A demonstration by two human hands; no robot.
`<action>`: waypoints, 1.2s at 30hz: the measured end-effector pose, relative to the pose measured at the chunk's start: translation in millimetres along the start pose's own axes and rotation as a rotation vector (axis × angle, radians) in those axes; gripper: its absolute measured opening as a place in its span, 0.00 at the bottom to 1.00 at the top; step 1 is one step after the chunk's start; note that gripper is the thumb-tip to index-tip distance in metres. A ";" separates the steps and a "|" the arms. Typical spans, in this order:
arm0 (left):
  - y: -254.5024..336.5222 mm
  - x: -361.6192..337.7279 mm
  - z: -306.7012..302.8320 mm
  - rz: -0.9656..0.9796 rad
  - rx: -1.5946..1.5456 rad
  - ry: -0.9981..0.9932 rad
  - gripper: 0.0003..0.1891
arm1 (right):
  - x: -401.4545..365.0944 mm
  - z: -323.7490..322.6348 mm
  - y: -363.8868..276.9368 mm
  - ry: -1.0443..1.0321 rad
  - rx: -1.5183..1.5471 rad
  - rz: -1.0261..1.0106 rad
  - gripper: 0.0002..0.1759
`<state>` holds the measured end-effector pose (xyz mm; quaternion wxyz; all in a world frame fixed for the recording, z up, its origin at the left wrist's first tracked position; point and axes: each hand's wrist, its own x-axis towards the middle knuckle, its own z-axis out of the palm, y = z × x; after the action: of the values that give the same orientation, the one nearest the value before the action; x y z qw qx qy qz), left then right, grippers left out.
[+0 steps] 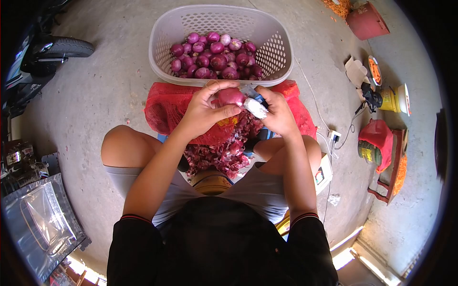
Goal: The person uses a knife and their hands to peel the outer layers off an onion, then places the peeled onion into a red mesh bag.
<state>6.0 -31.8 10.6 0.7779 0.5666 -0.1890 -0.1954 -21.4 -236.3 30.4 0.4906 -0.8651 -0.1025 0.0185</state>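
Note:
My left hand point(206, 108) is wrapped round a purple-red onion point(231, 97) in front of the basket. Close against the onion's right side, my right hand point(278, 113) grips a small tool point(256, 107) with a white wrapped part and a blue part; its working end is hard to make out. Beyond both hands stands a grey perforated basket point(164, 76) holding several shiny peeled onions point(218, 62). Below the hands lies a heap of onion skins point(224, 155), with red mesh sacking point(164, 109) on both sides of it.
A motorbike wheel point(71, 46) is at the upper left, and a silvery package point(45, 214) lies at the lower left. To the right are a white power adapter point(334, 136) with cables, a yellow bucket point(390, 99), a red bucket point(367, 21) and a wooden stool point(395, 167).

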 end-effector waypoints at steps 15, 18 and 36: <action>3.2 -3.4 -10.0 -0.200 -0.260 -0.033 0.25 | -6.7 -1.6 -1.4 -0.131 -0.051 -0.128 0.08; 6.9 -3.4 -8.6 -0.167 -0.153 -0.016 0.25 | -6.7 1.4 -3.1 0.002 0.004 -0.108 0.14; 23.8 -2.9 -4.7 -0.277 -0.139 -0.089 0.31 | -4.9 0.4 -3.5 -0.019 -0.048 -0.119 0.15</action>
<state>8.1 -19.9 31.7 0.7716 0.5229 -0.1294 -0.3382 -26.8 -235.2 32.9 0.4690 -0.8688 -0.1589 -0.0052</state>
